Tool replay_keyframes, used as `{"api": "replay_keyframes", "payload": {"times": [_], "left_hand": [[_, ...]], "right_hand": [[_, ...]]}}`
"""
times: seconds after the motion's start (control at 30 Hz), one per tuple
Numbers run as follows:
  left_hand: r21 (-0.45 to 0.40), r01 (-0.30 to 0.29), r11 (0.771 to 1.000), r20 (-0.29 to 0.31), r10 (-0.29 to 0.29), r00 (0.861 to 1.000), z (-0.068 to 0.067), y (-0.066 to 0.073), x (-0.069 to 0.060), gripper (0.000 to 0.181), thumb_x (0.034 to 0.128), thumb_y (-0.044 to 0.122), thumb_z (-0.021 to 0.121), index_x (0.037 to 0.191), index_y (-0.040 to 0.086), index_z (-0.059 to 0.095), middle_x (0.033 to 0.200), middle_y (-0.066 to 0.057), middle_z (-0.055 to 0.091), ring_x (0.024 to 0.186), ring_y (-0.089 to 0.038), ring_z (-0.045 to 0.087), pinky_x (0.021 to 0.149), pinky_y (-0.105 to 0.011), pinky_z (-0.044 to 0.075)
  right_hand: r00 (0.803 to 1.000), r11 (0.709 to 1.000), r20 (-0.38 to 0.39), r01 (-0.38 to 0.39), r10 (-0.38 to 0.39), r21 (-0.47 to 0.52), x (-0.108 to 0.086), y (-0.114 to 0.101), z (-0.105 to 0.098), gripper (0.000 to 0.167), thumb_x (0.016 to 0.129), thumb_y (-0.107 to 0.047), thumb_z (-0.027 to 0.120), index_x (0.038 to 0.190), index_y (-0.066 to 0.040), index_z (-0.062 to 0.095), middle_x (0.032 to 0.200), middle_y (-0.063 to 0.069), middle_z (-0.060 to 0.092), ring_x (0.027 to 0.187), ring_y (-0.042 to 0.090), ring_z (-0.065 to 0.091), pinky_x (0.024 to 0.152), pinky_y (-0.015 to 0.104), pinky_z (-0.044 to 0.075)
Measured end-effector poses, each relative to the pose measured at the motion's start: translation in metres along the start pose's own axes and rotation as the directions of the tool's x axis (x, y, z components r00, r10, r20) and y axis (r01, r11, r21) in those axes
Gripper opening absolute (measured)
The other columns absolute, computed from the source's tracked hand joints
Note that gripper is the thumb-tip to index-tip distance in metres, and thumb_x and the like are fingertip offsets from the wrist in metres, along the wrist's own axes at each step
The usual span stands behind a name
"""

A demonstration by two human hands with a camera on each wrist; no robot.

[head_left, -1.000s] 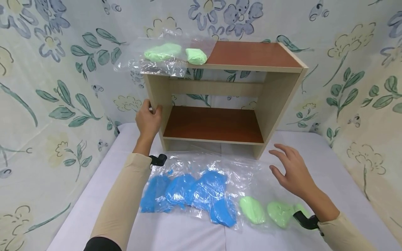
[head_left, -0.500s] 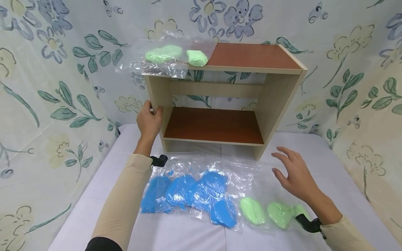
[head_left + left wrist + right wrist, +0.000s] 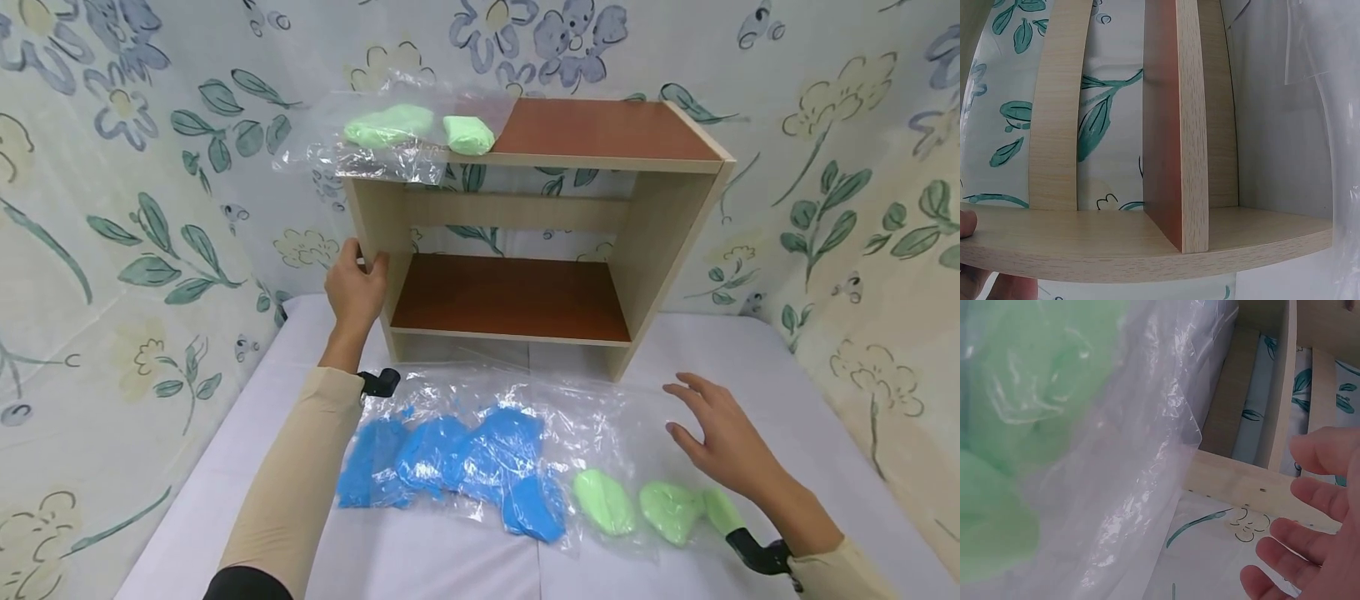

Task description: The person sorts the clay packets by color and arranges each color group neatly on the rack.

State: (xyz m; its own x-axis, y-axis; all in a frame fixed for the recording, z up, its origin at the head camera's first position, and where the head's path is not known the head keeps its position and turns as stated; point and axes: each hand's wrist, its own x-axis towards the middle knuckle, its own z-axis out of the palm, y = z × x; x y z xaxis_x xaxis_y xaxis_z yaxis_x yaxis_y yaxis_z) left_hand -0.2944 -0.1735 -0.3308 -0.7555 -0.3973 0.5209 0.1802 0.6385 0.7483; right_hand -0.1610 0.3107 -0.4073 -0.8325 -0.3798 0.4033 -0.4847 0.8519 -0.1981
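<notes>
My left hand (image 3: 356, 287) grips the front edge of the left side panel of a small wooden shelf unit (image 3: 510, 300). In the left wrist view the thumb lies inside that panel (image 3: 1104, 234) and the other fingers (image 3: 1013, 289) on its outer side. Apart from everything, my right hand (image 3: 723, 437) hovers above the table to the right of the shelf, fingers spread and loosely bent. Below it lies a clear bag with light green pieces (image 3: 671, 510). The right wrist view shows the hand (image 3: 1316, 531) holding nothing, beside the unit's side panel (image 3: 1241, 481).
A clear plastic bag with blue pieces (image 3: 468, 454) lies on the white-covered table (image 3: 435, 554) in front of the shelf. Another bag with pale green pieces (image 3: 390, 125) sits on the unit's top left and overhangs its edge. Floral cloth (image 3: 840, 250) surrounds the table.
My right hand has moved slightly down and to the right, away from the shelf. My left hand keeps its grip on the left panel, and the shelf and bags stay in place.
</notes>
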Motion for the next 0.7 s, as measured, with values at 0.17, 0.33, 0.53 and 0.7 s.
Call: {"api": "replay_keyframes", "payload": {"times": [0.17,0.33,0.53,0.7], "left_hand": [[0.010,-0.009,1.000,-0.007,0.009,1.000,-0.001,0.000,0.001,0.032,0.0949,0.029,0.061,0.117,0.006,0.061,0.116,-0.015,0.072,0.096,-0.034,0.074,0.080,-0.048,0.058],[0.013,-0.009,1.000,-0.004,0.010,1.000,0.000,-0.001,0.001,0.032,0.0956,0.029,0.059,0.117,0.006,0.061,0.117,-0.014,0.072,0.098,-0.033,0.074,0.080,-0.047,0.059],[-0.003,-0.014,1.000,0.000,0.014,1.000,0.001,0.000,0.000,0.032,0.0955,0.029,0.059,0.117,0.006,0.061,0.118,-0.014,0.072,0.098,-0.032,0.074,0.079,-0.047,0.059],[-0.004,-0.018,1.000,0.001,0.018,1.000,0.000,-0.001,0.000,0.033,0.0955,0.029,0.059,0.119,0.006,0.061,0.118,-0.014,0.072,0.098,-0.032,0.074,0.078,-0.046,0.060]], "right_hand": [[0.998,1.000,0.053,-0.022,0.023,-0.018,-0.010,0.011,-0.002,0.053,0.078,-0.009,0.077,0.126,0.000,0.057,0.133,0.031,0.053,0.116,0.048,0.050,0.090,0.066,0.044],[0.997,1.000,0.073,-0.028,0.029,-0.010,-0.025,0.023,0.000,0.052,0.077,-0.008,0.078,0.124,0.001,0.058,0.128,0.031,0.056,0.111,0.048,0.054,0.087,0.064,0.045],[0.952,0.982,0.242,-0.173,0.185,-0.072,-0.044,0.036,0.001,0.055,0.084,-0.017,0.074,0.130,0.005,0.054,0.123,0.035,0.057,0.108,0.052,0.056,0.086,0.065,0.048],[0.776,0.905,0.467,-0.373,0.424,-0.203,-0.054,0.049,-0.006,0.071,0.093,-0.039,0.062,0.136,0.013,0.042,0.118,0.044,0.051,0.104,0.058,0.056,0.079,0.064,0.051]]}}
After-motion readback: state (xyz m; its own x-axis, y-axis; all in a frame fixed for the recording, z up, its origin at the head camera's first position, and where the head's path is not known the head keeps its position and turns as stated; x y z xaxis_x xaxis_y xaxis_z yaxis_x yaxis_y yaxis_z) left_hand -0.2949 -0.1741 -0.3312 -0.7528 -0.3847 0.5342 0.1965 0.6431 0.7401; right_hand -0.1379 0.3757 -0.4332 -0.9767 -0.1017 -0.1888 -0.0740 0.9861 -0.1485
